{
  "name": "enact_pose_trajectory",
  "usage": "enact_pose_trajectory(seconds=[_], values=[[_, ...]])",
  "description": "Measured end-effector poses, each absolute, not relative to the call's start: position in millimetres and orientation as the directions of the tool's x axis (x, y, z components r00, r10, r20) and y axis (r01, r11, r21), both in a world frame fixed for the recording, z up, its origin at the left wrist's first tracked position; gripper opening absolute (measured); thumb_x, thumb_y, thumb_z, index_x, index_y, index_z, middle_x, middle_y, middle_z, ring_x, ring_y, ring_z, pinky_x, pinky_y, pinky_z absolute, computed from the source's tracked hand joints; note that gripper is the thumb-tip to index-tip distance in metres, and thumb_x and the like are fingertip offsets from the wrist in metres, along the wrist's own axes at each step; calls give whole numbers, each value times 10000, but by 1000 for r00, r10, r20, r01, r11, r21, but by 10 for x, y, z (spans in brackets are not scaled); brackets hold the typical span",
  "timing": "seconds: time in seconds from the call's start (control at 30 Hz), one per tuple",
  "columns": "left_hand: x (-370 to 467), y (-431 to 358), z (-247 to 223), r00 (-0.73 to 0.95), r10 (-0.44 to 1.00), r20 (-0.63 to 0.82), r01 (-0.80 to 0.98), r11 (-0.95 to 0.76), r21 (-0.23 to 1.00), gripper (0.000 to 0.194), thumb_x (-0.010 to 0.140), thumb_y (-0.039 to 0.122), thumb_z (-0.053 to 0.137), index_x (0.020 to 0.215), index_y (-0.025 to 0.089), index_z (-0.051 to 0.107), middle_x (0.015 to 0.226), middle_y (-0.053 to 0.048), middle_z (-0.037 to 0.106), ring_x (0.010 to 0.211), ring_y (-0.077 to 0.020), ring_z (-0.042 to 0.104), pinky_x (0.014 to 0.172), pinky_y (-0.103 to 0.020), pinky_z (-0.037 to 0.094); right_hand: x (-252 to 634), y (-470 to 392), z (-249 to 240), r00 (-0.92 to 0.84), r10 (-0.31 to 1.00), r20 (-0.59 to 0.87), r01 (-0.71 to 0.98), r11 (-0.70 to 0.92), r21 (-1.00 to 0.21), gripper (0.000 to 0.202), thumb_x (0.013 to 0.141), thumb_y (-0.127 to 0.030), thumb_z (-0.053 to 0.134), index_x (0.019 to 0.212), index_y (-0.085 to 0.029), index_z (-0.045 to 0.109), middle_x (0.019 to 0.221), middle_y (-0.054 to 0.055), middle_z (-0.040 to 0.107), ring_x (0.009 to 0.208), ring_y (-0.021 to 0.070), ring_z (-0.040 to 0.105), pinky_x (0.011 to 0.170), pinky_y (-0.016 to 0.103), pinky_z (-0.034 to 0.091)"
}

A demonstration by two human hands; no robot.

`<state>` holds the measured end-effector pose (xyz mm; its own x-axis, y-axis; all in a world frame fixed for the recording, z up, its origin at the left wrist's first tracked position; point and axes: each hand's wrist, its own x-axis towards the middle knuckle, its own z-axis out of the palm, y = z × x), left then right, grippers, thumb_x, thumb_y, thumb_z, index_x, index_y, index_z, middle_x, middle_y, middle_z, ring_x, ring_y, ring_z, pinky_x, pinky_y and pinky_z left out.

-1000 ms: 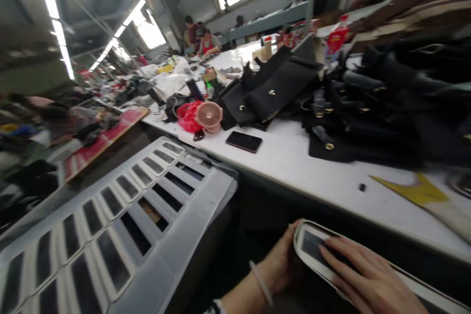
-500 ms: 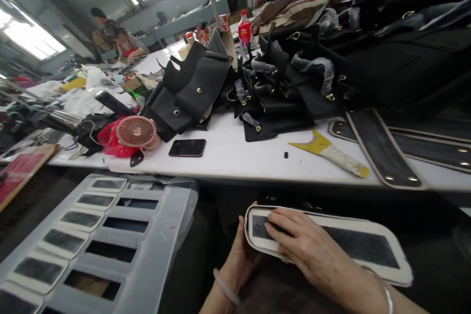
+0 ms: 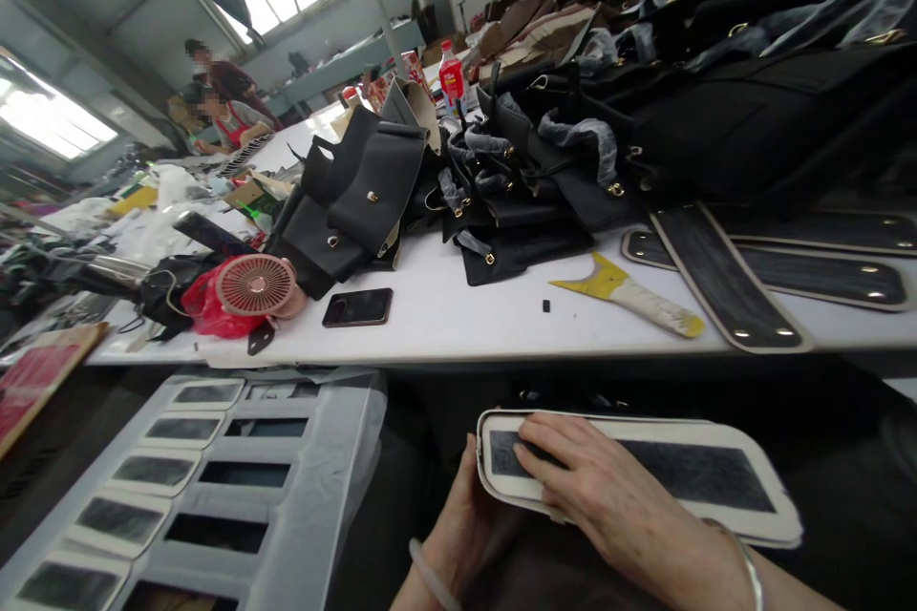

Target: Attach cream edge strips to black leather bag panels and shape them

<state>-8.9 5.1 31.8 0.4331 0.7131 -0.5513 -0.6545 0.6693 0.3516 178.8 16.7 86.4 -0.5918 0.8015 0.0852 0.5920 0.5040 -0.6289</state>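
A long piece with rounded ends [image 3: 737, 439], cream-edged with a dark strip along its middle, lies over my lap at the lower right. My right hand [image 3: 594, 487] rests flat on its top near the left end, fingers spread a little. Against its left end and underside is my left hand [image 3: 465, 506]; the thumb shows beside the rim and the other fingers are hidden behind the piece. Dark material shows behind and below the piece.
A grey slotted crate [image 3: 293, 506] with several cream-edged dark pieces stands lower left. On the white table [image 3: 430, 325] are a phone [image 3: 356, 307], pink fan [image 3: 256, 284], yellow-tipped tool [image 3: 630, 294], dark straps [image 3: 731, 277] and black bags [image 3: 373, 181]. Two people sit or stand far back.
The view has shifted slightly, so the table items sit farther left and the crate lower. My hands keep nearly the same places on the piece.
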Motion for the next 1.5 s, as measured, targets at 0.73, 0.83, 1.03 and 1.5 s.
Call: enact_pose_trajectory(seconds=[0.73,0.83,1.03,1.5], values=[[-79,58,392,401,682,-612,-598,700,389,521,731,549,727,1046,134,737,1076,-97,728,1056,-258,610,983,-338,403,1756,154,809,-560,813,158,587,524,-617,406,781,3,544,1139,-169,632,1233,82,625,1171,245,544,1029,432,457],[-80,57,395,368,684,-630,-582,698,417,546,731,553,724,1067,123,727,1120,-114,709,1143,-290,568,1049,-376,355,1757,151,788,-564,810,159,591,531,-607,425,772,5,547,1148,-175,629,1223,85,627,1177,244,539,1037,428,448],[-71,59,415,350,694,-629,-573,690,441,527,749,507,722,1108,120,708,1162,-113,690,1209,-310,524,1082,-395,320,1748,140,744,-545,814,203,587,543,-601,362,789,-30,578,1116,-172,638,1200,82,638,1147,248,555,1015,421,464],[-33,54,375,307,759,-574,-594,624,507,515,782,471,688,1253,271,626,1317,-49,610,1314,-273,445,1116,-372,283,1772,152,685,-519,767,377,612,641,-464,440,725,-47,512,1121,-194,632,1195,51,664,1084,242,611,910,388,535]])
